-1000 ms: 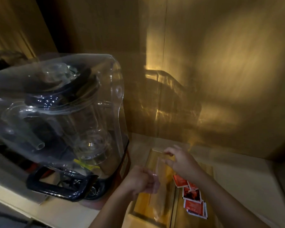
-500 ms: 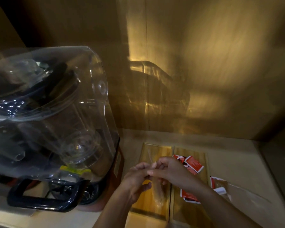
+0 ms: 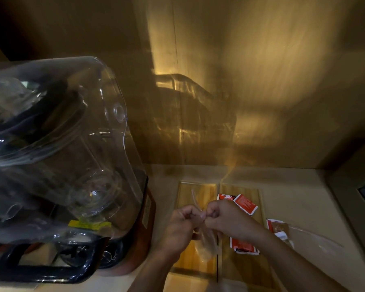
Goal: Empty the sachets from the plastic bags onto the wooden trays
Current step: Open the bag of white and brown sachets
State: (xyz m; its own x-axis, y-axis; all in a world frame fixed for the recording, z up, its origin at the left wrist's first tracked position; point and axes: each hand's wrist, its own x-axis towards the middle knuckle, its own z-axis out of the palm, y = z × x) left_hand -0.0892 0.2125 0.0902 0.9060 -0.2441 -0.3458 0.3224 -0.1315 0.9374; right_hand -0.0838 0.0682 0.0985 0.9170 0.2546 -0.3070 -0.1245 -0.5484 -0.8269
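The red sachets [image 3: 245, 204] carry white print too blurred to read, and a yellow label [image 3: 89, 225] on the blender [image 3: 59, 161] is likewise illegible. Two wooden trays lie side by side on the table [image 3: 299, 199], their long edges touching: the left tray [image 3: 195, 260] and the right tray [image 3: 246, 268]. The blender, under a clear cover, crowds the left tray's left side, while the table right of the trays lies open up to a dark edge at far right. The left hand [image 3: 180, 225] and the right hand [image 3: 226, 221] meet over the seam between the trays, both pinching the top of a clear plastic bag [image 3: 205, 242] that hangs down over the left tray. Sachets lie on the right tray, beyond and beneath the right hand. A second plastic bag [image 3: 303, 237] with sachets inside lies on the table just right of the trays.
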